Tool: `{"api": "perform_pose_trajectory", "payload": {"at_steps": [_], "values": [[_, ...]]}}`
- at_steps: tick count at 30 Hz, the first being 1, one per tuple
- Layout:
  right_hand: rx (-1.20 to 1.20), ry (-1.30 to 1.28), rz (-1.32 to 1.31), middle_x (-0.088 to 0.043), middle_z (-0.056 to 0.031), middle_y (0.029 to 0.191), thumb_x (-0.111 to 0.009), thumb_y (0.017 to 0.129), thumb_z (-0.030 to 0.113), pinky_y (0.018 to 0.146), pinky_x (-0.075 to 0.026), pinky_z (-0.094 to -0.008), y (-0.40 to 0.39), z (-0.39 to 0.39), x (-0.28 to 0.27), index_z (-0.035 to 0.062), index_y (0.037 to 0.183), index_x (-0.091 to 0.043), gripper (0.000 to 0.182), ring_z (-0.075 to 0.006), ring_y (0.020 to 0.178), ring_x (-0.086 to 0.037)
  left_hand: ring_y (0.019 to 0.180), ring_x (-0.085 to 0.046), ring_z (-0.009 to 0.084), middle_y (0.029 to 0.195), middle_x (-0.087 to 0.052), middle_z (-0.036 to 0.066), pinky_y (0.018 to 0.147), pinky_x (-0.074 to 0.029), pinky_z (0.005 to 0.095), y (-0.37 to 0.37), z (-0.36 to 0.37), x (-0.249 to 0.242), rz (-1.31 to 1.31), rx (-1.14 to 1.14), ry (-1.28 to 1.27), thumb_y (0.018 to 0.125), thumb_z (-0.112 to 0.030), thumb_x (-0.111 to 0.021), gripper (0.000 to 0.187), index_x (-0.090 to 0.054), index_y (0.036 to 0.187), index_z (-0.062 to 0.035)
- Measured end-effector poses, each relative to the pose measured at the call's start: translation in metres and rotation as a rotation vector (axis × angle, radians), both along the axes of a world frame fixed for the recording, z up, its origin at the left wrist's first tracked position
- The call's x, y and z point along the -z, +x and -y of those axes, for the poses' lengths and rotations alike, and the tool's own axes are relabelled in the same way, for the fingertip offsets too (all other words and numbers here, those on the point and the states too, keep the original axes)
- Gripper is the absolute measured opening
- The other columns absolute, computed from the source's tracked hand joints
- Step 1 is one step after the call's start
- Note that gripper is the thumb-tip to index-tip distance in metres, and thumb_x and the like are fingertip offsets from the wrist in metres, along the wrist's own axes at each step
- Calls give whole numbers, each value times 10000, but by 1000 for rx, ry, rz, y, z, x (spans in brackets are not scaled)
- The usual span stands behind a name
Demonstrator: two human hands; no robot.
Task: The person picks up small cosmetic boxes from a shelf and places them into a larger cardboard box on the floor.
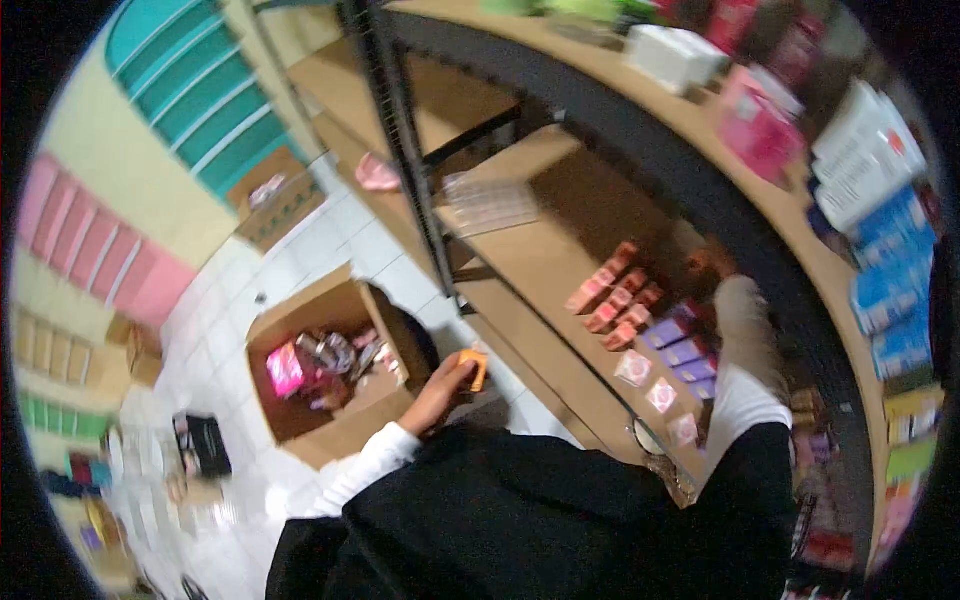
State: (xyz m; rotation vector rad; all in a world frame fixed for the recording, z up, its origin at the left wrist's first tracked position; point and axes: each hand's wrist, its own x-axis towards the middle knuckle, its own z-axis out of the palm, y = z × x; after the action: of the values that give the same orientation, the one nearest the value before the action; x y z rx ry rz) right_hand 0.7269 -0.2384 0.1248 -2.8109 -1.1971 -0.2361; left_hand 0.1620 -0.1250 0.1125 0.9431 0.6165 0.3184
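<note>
My left hand (440,392) is closed around a small orange item (473,370), perhaps a little box, beside the open cardboard box. My right hand (712,262) reaches deep into the middle shelf, under the upper board. Its fingers are dark and blurred, so what they touch cannot be made out. Below that hand stand rows of small red-orange boxes (620,300) and a row of purple boxes (683,350). Several pale pink square packs (660,396) lie nearer the shelf's front edge.
An open cardboard box (330,435) holds mixed packets, one of them bright pink (288,370). A black shelf post (385,120) rises at the shelf's end, near a clear plastic tray (490,203). Blue packs (890,290) line the upper shelf. Another carton (280,205) sits by the wall.
</note>
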Motion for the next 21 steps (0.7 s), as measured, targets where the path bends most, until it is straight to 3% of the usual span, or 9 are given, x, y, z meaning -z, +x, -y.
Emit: {"api": "perform_pose_trajectory", "payload": {"at_steps": [5, 6, 8, 10, 13, 16, 19, 21], "values": [[49, -229, 51, -590, -187, 1008, -488, 874, 237, 734, -468, -436, 75, 35, 34, 27, 993, -573, 256, -346, 883, -581, 854, -444, 75, 920, -496, 3, 781, -369, 222, -12, 10, 20, -61, 68, 112, 950, -369, -387, 390, -470, 1079, -10], [-10, -236, 197, -596, -190, 969, -485, 879, 207, 734, -464, -431, 87, 35, 42, 8, 935, -580, 227, -350, 854, -573, 850, -443, 76, 917, -496, 8, 778, -368, 220, -13, 12, 18, -58, 41, 121, 948, -378, -390, 397, -467, 1076, -11], [46, -116, -83, -597, -204, 971, -523, 849, 167, 730, -459, -434, 82, 32, 26, 3, 937, -588, 197, -359, 867, -577, 839, -466, 91, 912, -502, 21, 756, -395, 228, -15, 11, 27, -67, 31, 111, 944, -387, -393, 398, -467, 1059, -12], [16, -291, 138, -595, -192, 1003, -369, 937, 201, 735, -481, -415, 31, 25, 9, 5, 1017, -579, 299, -321, 858, -594, 835, -469, 80, 898, -497, 10, 738, -405, 225, -19, 9, 10, -72, 30, 47, 943, -387, -393, 383, -464, 1074, -34], [159, -384, 4, -606, -202, 950, -385, 929, 191, 721, -482, -414, 4, 8, -14, -6, 958, -598, 291, -331, 829, -588, 818, -471, 75, 883, -492, 2, 716, -412, 224, -22, 7, 17, -65, 15, 24, 939, -395, -399, 376, -461, 1075, -50], [111, -524, 140, -611, -210, 910, -405, 916, 213, 721, -476, -426, 15, 7, -9, -11, 948, -598, 297, -342, 829, -587, 797, -470, 74, 881, -492, -2, 705, -413, 227, -25, 3, 24, -50, 7, 15, 938, -400, -401, 368, -463, 1058, -58], [-33, -319, 4, -605, -214, 934, -474, 878, 200, 741, -479, -431, 10, 10, -18, 6, 963, -603, 248, -354, 848, -589, 790, -472, 76, 883, -491, -3, 694, -411, 226, -30, -1, 24, -67, -12, -19, 936, -411, -398, 366, -459, 1046, -67], [-81, -178, 164, -619, -208, 861, -543, 822, 137, 662, -483, -402, 11, 2, -15, -11, 850, -638, 177, -346, 766, -608, 785, -474, 78, 893, -489, -6, 688, -410, 223, -35, -6, 16, -65, -13, -70, 935, -428, -391, 370, -456, 1039, -79]]}}
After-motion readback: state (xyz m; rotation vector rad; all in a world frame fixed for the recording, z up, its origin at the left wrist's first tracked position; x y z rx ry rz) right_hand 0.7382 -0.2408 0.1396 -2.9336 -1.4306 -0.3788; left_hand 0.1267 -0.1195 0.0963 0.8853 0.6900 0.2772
